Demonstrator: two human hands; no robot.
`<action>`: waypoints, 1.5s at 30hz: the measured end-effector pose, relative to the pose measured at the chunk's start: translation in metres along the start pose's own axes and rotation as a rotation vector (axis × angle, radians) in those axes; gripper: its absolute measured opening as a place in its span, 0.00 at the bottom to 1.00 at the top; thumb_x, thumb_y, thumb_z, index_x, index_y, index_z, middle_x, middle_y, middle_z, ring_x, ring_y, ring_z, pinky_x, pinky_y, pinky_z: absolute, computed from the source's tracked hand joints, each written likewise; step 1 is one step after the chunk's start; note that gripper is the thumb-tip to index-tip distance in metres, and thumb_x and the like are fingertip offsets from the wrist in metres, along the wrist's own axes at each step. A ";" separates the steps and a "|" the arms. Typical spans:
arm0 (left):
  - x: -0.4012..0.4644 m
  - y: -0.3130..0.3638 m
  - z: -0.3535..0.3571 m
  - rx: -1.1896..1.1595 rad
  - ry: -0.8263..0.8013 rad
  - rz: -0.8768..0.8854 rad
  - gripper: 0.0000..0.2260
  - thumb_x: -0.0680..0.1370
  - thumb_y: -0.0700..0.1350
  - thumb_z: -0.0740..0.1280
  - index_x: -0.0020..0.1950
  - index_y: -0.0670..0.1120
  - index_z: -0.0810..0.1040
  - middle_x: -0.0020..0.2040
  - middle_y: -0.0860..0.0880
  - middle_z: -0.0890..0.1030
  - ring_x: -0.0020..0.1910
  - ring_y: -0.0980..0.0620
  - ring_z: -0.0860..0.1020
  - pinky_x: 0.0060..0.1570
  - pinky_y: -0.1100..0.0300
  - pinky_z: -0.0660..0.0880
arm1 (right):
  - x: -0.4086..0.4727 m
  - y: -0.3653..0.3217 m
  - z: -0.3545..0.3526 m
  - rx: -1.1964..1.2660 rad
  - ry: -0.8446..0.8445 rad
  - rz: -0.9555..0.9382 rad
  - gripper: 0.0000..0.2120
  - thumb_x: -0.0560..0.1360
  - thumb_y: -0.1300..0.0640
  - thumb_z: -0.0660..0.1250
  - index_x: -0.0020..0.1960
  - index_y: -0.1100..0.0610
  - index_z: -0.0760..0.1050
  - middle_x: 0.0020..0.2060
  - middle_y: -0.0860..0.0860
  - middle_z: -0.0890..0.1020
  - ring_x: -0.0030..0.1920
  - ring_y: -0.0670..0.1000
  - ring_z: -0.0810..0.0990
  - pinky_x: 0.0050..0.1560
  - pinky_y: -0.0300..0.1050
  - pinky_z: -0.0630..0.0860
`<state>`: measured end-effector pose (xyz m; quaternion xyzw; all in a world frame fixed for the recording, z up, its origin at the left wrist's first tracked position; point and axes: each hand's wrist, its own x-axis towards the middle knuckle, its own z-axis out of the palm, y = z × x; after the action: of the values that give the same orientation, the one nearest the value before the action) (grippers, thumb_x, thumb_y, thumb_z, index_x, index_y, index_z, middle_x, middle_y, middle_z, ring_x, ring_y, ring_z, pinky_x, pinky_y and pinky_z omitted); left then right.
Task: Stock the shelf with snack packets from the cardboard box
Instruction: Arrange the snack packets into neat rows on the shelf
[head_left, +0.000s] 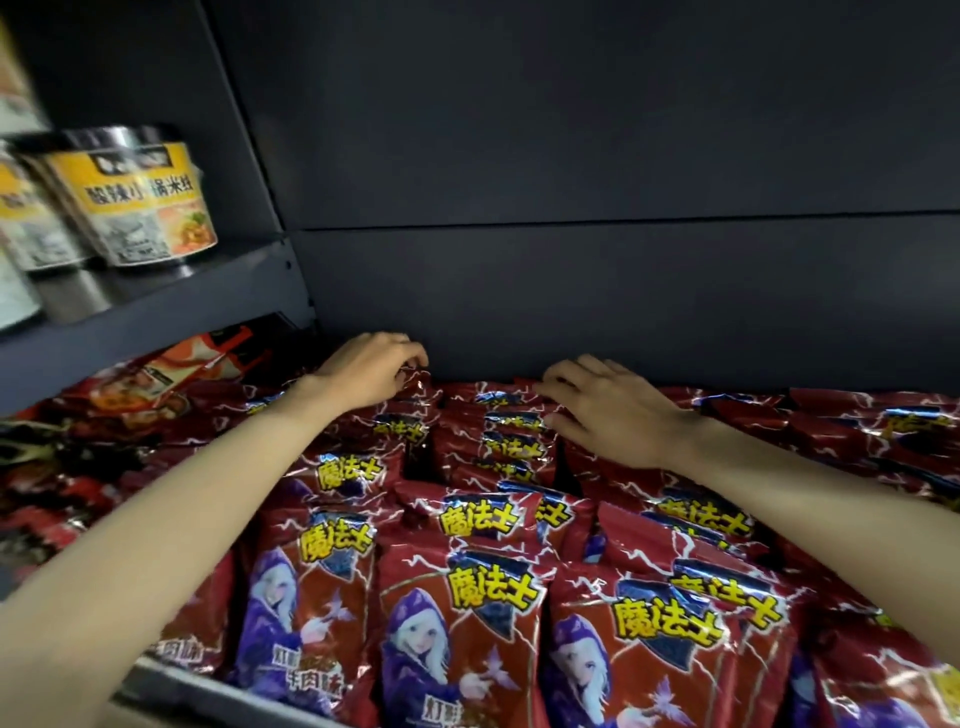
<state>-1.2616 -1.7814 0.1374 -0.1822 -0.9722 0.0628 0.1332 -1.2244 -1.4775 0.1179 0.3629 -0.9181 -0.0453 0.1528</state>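
Several red snack packets (467, 597) with yellow lettering and a purple-robed figure stand in rows on the dark shelf (171, 680). Both my arms reach to the back of the rows. My left hand (369, 371) has its fingers curled around the top edge of a rear packet (415, 395) near the back wall. My right hand (608, 410) lies with fingers spread on the tops of the rear packets (511, 421) in the middle row. The cardboard box is out of view.
The dark back panel (571, 208) stands right behind the hands. Upper left, a shelf (156, 306) carries yellow-banded noodle cups (140, 202). Other red and orange packets (171, 379) lie on the left section below it. More red packets (857, 426) fill the right.
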 end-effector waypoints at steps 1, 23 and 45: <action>0.000 -0.002 0.000 0.024 -0.012 -0.003 0.15 0.76 0.38 0.65 0.62 0.49 0.77 0.58 0.50 0.78 0.58 0.49 0.76 0.57 0.56 0.72 | 0.006 -0.003 -0.001 0.034 -0.032 -0.006 0.25 0.81 0.43 0.50 0.73 0.55 0.64 0.69 0.51 0.68 0.68 0.52 0.67 0.68 0.48 0.63; 0.019 0.003 -0.006 -0.092 -0.101 0.153 0.11 0.78 0.45 0.67 0.59 0.49 0.78 0.52 0.51 0.83 0.51 0.51 0.81 0.50 0.56 0.76 | 0.023 -0.030 -0.001 0.257 -0.271 -0.039 0.23 0.80 0.40 0.49 0.72 0.44 0.64 0.70 0.37 0.67 0.75 0.51 0.48 0.73 0.51 0.48; 0.019 0.033 0.019 -0.077 0.295 0.196 0.06 0.74 0.47 0.71 0.46 0.45 0.80 0.42 0.49 0.81 0.37 0.46 0.81 0.33 0.54 0.76 | 0.025 -0.028 0.004 0.289 -0.285 -0.014 0.24 0.80 0.39 0.49 0.74 0.44 0.61 0.72 0.39 0.64 0.75 0.52 0.46 0.74 0.52 0.44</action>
<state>-1.2731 -1.7451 0.1179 -0.2882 -0.9214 0.0106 0.2606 -1.2246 -1.5146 0.1144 0.3775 -0.9248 0.0349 -0.0324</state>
